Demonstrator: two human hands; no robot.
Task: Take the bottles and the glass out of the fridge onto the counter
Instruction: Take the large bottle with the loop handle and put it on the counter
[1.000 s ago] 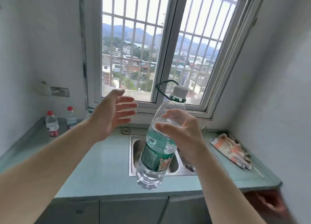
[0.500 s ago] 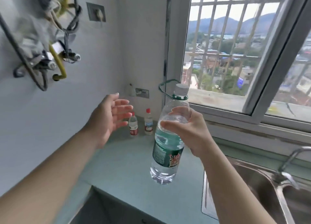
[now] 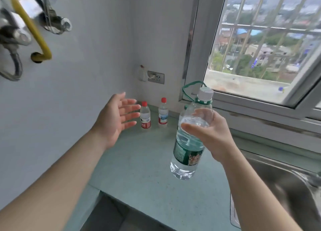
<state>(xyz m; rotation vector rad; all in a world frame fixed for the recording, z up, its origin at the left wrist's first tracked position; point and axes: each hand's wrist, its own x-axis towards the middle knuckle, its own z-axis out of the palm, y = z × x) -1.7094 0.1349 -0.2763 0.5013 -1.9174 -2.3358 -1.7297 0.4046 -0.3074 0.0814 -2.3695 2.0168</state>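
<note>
My right hand (image 3: 211, 135) grips a large clear water bottle (image 3: 188, 152) by its upper part. The bottle has a green label, a white cap and a green carry loop, and it hangs upright above the pale green counter (image 3: 147, 175). My left hand (image 3: 115, 118) is open with fingers spread, held in the air to the left of the bottle. Two small bottles with red caps stand in the counter's back corner, one (image 3: 145, 115) just past my left fingertips and the other (image 3: 163, 112) to its right. No glass or fridge is in view.
A steel sink (image 3: 284, 192) lies to the right of the counter. A barred window (image 3: 260, 45) runs along the back wall. Pipes and a yellow hose (image 3: 29, 29) hang on the left wall. A wall socket (image 3: 155, 77) sits above the small bottles.
The view has swung left and down toward the counter's corner. The two small bottles now appear closer, and the large bottle hangs lower over the counter.
</note>
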